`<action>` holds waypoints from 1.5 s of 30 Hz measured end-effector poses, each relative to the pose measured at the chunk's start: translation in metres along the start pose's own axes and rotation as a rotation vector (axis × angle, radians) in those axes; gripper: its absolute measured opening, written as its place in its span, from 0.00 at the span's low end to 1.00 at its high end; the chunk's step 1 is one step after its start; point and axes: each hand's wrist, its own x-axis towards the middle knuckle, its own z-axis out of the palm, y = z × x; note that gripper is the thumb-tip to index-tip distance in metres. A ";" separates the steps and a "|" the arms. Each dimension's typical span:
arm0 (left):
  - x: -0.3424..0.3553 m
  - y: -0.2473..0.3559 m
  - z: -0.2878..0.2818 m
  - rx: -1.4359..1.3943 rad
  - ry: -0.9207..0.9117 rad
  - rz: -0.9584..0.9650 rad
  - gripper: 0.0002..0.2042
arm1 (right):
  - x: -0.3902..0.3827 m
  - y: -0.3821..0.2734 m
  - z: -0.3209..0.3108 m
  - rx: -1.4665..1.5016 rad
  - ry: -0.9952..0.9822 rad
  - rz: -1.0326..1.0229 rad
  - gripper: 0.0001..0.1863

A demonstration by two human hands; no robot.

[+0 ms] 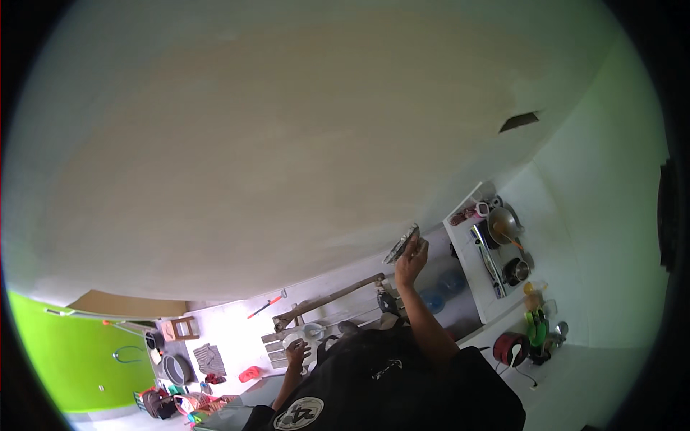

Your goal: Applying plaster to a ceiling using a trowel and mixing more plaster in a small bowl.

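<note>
My right hand [411, 263] is raised against the big pale wall [273, 158], with its fingers closed round a trowel [400, 243]. The trowel's flat, silvery blade is smeared and lies close to the wall; I cannot tell whether it touches. Lower down and to the left is my left hand [297, 352], its fingers loosely apart and nothing visible in them. Just beyond that hand are a white bucket [290, 337] and a pale bowl [313, 331], partly behind it.
Below me stands a rough wooden frame [330, 298] with slats. A hammer with an orange handle [267, 304] and a stool [180, 329] are on the floor at left. On the right, a white counter [468, 248] carries a stove [489, 260], a wok [503, 224] and a red pot [509, 348].
</note>
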 end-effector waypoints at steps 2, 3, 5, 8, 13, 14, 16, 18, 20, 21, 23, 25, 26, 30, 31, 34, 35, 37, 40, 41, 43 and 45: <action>0.001 0.003 -0.009 -0.014 0.006 0.020 0.20 | 0.000 -0.041 0.015 0.030 -0.049 -0.046 0.14; 0.001 0.005 -0.015 -0.021 0.004 0.040 0.19 | 0.000 -0.060 0.026 0.058 -0.086 -0.091 0.12; -0.002 0.001 -0.031 0.004 0.015 0.047 0.19 | 0.010 -0.095 0.056 0.063 -0.018 -0.334 0.11; -0.017 -0.005 -0.054 0.059 0.066 0.021 0.18 | 0.025 -0.127 0.103 0.154 0.007 -0.691 0.17; -0.049 -0.017 -0.096 0.382 0.182 0.115 0.16 | 0.056 -0.174 0.165 0.170 0.118 -0.876 0.17; -0.054 -0.023 -0.107 0.389 0.186 0.117 0.16 | 0.060 -0.178 0.174 0.174 0.159 -0.908 0.17; -0.065 -0.030 -0.125 0.575 0.246 0.211 0.15 | 0.066 -0.183 0.188 0.154 0.173 -0.900 0.17; -0.067 -0.042 -0.135 0.523 0.265 0.110 0.15 | 0.062 -0.181 0.196 0.127 0.192 -0.899 0.17; -0.071 -0.061 -0.154 0.463 0.300 0.011 0.15 | 0.026 -0.180 0.214 0.123 0.211 -0.855 0.17; -0.069 -0.073 -0.164 0.409 0.330 0.045 0.15 | 0.006 -0.181 0.224 0.198 0.076 -0.876 0.17; -0.064 -0.080 -0.171 0.366 0.336 0.071 0.15 | -0.027 -0.169 0.227 0.294 -0.176 -0.944 0.18; -0.061 -0.075 -0.171 0.453 0.351 0.064 0.15 | -0.051 -0.167 0.220 0.354 -0.290 -0.992 0.18; -0.056 -0.069 -0.163 0.505 0.340 0.057 0.15 | -0.053 -0.163 0.208 0.427 -0.270 -0.893 0.17; -0.045 -0.035 -0.149 0.464 0.243 0.097 0.15 | -0.009 -0.163 0.181 0.409 -0.012 -0.451 0.11; -0.041 -0.025 -0.144 0.337 0.142 0.140 0.15 | 0.011 -0.167 0.175 0.460 0.074 -0.346 0.12; -0.034 -0.007 -0.130 0.030 0.104 0.100 0.17 | 0.059 -0.178 0.165 0.590 0.150 -0.266 0.13; -0.036 0.004 -0.120 0.103 0.090 0.113 0.18 | 0.071 -0.175 0.161 0.626 0.159 -0.262 0.13; -0.030 -0.018 -0.140 0.139 0.073 0.145 0.19 | 0.077 -0.179 0.175 0.687 0.143 -0.241 0.15; -0.038 -0.034 -0.143 0.339 0.031 0.257 0.18 | 0.082 -0.172 0.192 0.486 0.303 -0.357 0.15; -0.042 -0.033 -0.144 0.507 0.036 0.330 0.17 | 0.075 -0.175 0.197 0.472 0.312 -0.353 0.15; -0.047 -0.048 -0.156 0.475 0.123 0.251 0.16 | 0.043 -0.199 0.209 0.351 0.307 -0.485 0.14; -0.064 -0.043 -0.145 0.417 0.184 0.179 0.16 | 0.014 -0.195 0.222 0.383 0.255 -0.546 0.13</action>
